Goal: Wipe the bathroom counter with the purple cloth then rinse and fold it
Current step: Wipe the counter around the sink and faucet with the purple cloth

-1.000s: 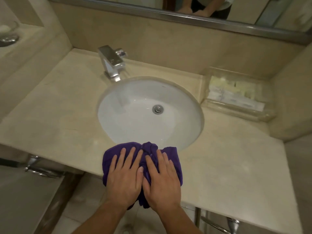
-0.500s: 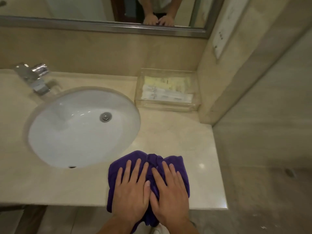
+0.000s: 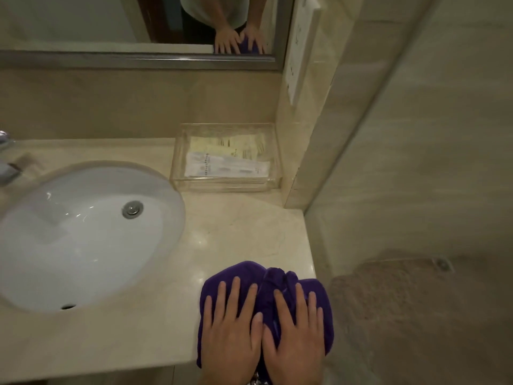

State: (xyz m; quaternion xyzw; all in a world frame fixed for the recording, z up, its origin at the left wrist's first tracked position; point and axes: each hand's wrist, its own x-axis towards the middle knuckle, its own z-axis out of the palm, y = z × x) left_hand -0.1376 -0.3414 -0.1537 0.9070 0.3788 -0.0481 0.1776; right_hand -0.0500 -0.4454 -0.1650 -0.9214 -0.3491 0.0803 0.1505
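Head view.

A: The purple cloth [image 3: 241, 269] is seen bunched on the counter [image 3: 236, 234], well to the right of the sink [image 3: 83, 232], at the counter's front right corner. It is pressed down by both hands.

B: Confirmed. The left hand [image 3: 230, 326] is laid on the cloth's sink-side half, the right hand [image 3: 297, 332] on the half farther from the sink. Fingers are straight and spread on both, and nothing is gripped or pinched.

A: So the wiping step is judged to be in hand. Rinsing and folding are not yet begun: the cloth is crumpled, and no water is seen running in the sink.

B: Agreed. Part of the cloth is draped over the front edge, and its side away from the sink overhangs the counter's end.

A: What is called for next?

B: The stretch between the cloth and the clear tray [image 3: 222, 187], behind and right of the sink, looks to be left to cover. A push away from the body would be needed, with even pressure, so the bunch is not rolled off the corner.

A: And the tray?

B: Skirted or lifted; which cannot be told. After that the cloth would be carried to the sink, under the tap [image 3: 5, 168] at its far left.
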